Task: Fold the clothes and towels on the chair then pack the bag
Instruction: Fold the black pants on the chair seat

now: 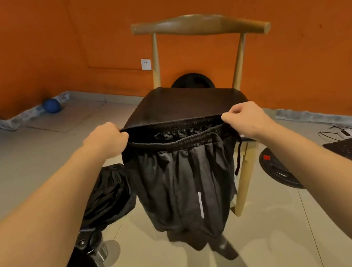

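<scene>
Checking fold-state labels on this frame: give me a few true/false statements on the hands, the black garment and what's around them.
1. The left hand and the right hand each grip the elastic waistband of the black garment. True.
2. The garment lies folded flat on the floor. False: it hangs unfolded from both hands, in front of the chair.
3. A blue ball sits on the floor against the orange wall. True.
4. The chair is white plastic. False: its backrest and legs are wood.
5. A drawstring hangs from the waistband on the right-hand side. True.
</scene>
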### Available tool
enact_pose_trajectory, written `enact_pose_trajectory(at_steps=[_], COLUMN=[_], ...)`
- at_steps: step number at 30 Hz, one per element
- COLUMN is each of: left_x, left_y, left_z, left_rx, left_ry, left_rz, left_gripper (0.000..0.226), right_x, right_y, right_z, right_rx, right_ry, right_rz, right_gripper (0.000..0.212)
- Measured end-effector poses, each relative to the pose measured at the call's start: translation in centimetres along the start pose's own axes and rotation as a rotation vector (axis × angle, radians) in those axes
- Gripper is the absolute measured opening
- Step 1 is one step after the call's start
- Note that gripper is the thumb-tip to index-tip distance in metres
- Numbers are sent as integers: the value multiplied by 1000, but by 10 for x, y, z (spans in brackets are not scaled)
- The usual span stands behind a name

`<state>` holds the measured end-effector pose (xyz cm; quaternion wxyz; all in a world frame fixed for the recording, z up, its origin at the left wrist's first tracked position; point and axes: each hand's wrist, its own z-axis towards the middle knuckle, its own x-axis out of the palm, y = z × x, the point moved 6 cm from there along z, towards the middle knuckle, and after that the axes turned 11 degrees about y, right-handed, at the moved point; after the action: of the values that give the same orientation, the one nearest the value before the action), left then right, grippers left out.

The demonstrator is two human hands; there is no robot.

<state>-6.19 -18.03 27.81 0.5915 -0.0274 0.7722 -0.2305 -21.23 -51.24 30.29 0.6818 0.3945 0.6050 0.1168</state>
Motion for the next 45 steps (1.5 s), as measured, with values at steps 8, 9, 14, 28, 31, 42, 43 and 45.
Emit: enact_pose_trajectory(at_steps=[8, 9, 14, 28, 31, 42, 43, 45], left_x=[23, 28, 40, 85, 91, 15, 11, 6], left_y=[-29, -30, -31, -70, -70, -69, -68, -65], left_z=[-2, -1, -3, -27, -26, -35, -36, -39], left_rx=[217, 215, 172, 356, 360, 289, 276, 242], left_ry=[162, 205, 380, 451, 407, -43, -58, -77], left_rz=[27, 32, -64, -92, -31, -173, -171, -214], left_gripper=[35, 35, 30, 48, 34, 26, 25, 22], right_x=[14, 20, 31, 48, 45, 22, 23, 25], right_y=[-8, -9, -5, 16, 17, -33, -38, -49], right_z=[6, 8, 9, -8, -11, -8, -6, -6], right_rx=[78, 112, 185, 50, 38, 10, 57, 162], right_ry=[102, 132, 71, 419, 451, 220, 211, 205], right_rz=[270, 360, 604, 779, 814, -295, -399, -513], right_gripper=[29, 32, 29, 11, 4, 35, 48, 64])
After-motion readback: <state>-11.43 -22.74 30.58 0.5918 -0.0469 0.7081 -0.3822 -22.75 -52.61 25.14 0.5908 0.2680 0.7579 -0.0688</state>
